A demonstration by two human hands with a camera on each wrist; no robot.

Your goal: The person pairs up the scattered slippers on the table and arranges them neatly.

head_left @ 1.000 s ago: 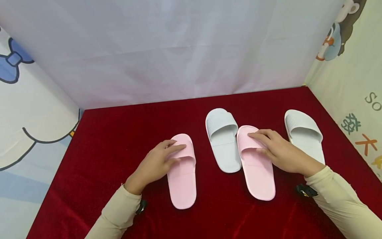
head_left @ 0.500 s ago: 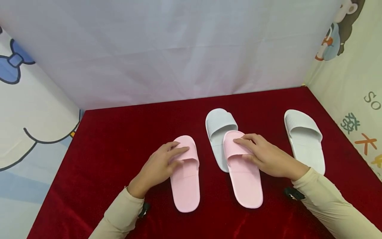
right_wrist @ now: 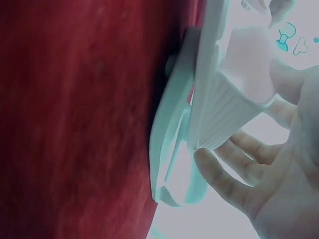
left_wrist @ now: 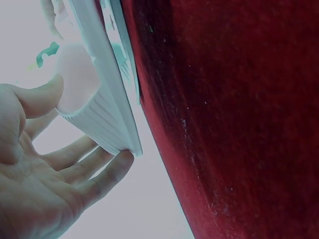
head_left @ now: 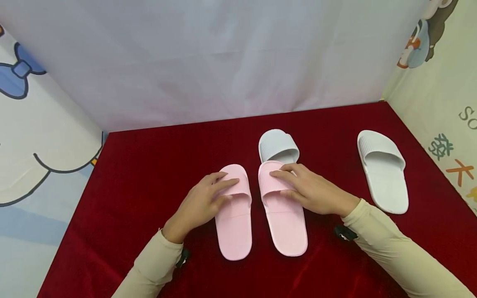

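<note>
Two pink slide slippers are side by side in the head view, toes pointing away. My left hand (head_left: pixel 197 203) grips the left pink slipper (head_left: pixel 234 231) across its ribbed strap, thumb at the strap's rear edge and fingers over the front. With my right hand (head_left: pixel 314 190) I hold the right pink slipper (head_left: pixel 287 229) the same way. This one overlaps a white slipper (head_left: pixel 277 142), hiding its heel. In the right wrist view the white slipper (right_wrist: pixel 167 134) lies under the pink slipper (right_wrist: pixel 214 109). Fingertips reach the left slipper's (left_wrist: pixel 107 114) front side in the left wrist view.
Another white slipper (head_left: pixel 389 186) lies at the right on the red cloth (head_left: pixel 167 157). A white curtain (head_left: pixel 223 62) rises behind the cloth. Printed panels stand at the left (head_left: pixel 44 124) and right (head_left: pixel 439 95).
My right hand has carried its pink slipper leftward, across the near white slipper and closer to the other pink slipper. My left hand and its slipper have shifted slightly right.
</note>
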